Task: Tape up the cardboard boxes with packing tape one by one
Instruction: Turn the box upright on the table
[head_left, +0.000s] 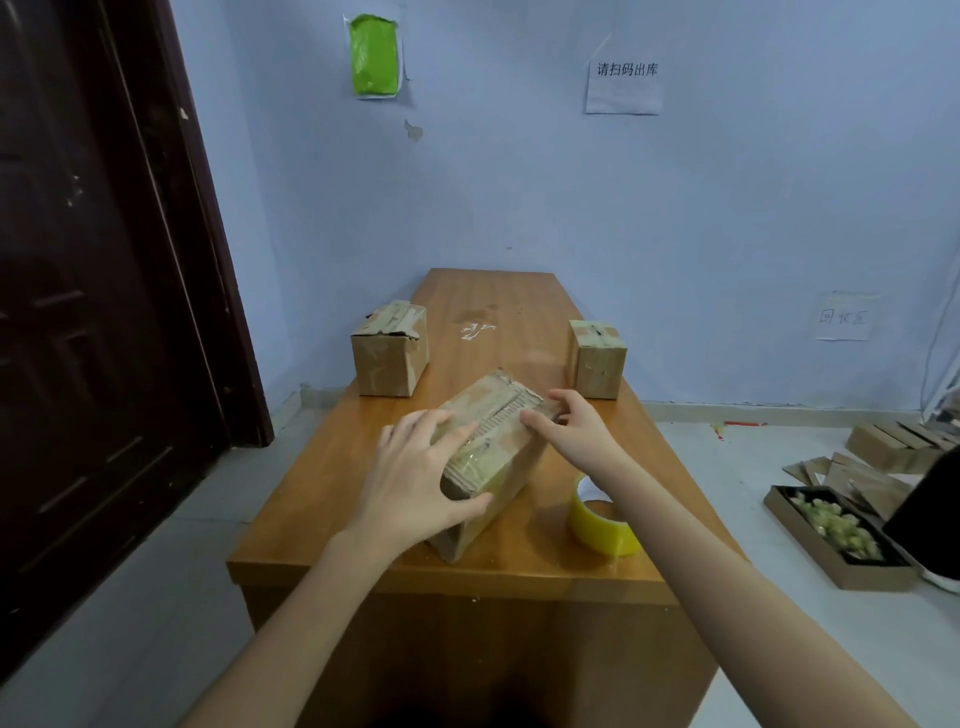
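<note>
A worn cardboard box (498, 415) lies at an angle in the middle of the wooden table (363, 483), its top seam covered with clear tape. My left hand (421, 478) rests on the box's near end, fingers spread flat over the top and thumb against the side. At the far right corner of the box, my right hand (576, 426) pinches the edge between thumb and fingers. A roll of yellowish packing tape (597, 525) stands on the table just right of the box, partly behind my right forearm.
Two more cardboard boxes stand farther back: one (389, 353) at the left edge, a smaller one (597, 358) at the right edge. A scrap of clear tape (475, 330) lies between them. On the floor right are flat cardboard pieces (878, 457) and a tray of scraps (831, 525). A dark door (104, 260) stands left.
</note>
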